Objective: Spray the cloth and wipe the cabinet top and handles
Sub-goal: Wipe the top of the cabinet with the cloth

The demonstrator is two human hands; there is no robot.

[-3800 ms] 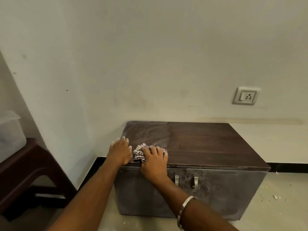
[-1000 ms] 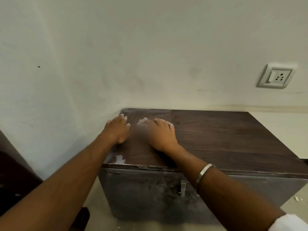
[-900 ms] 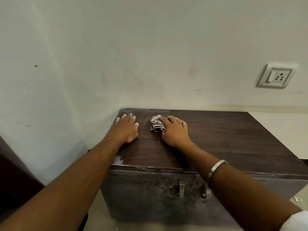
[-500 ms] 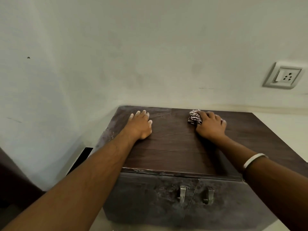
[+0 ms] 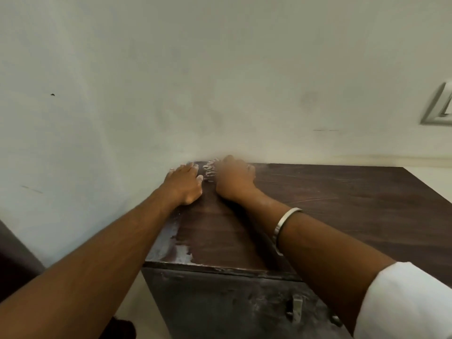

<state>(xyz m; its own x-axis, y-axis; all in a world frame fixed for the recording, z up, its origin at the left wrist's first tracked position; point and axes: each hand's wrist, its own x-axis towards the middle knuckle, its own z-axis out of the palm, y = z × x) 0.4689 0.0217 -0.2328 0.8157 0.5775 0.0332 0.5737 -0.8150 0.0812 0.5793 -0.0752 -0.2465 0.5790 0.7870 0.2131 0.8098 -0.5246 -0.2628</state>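
The low cabinet has a dark brown wooden top (image 5: 342, 206) and a grey scuffed front. My right hand (image 5: 233, 182) presses a crumpled patterned cloth (image 5: 209, 170) onto the far left corner of the top, next to the wall. Only a blurred bit of the cloth shows past my fingers. My left hand (image 5: 183, 184) lies flat on the top just left of it, holding nothing. One metal handle (image 5: 296, 307) shows on the cabinet front below my right forearm; a second handle is mostly hidden by my arm. No spray bottle is in view.
A pale wall (image 5: 220, 69) rises directly behind the cabinet, with a white socket plate (image 5: 439, 106) at the right edge. Worn pale patches (image 5: 176, 250) mark the top's front left corner. Dark furniture (image 5: 14, 260) stands at the far left, on a light floor.
My right hand has swept the cloth from the middle of the back edge leftward into the far left corner. My left hand has stayed flat on the top's left side. The camera came closer.
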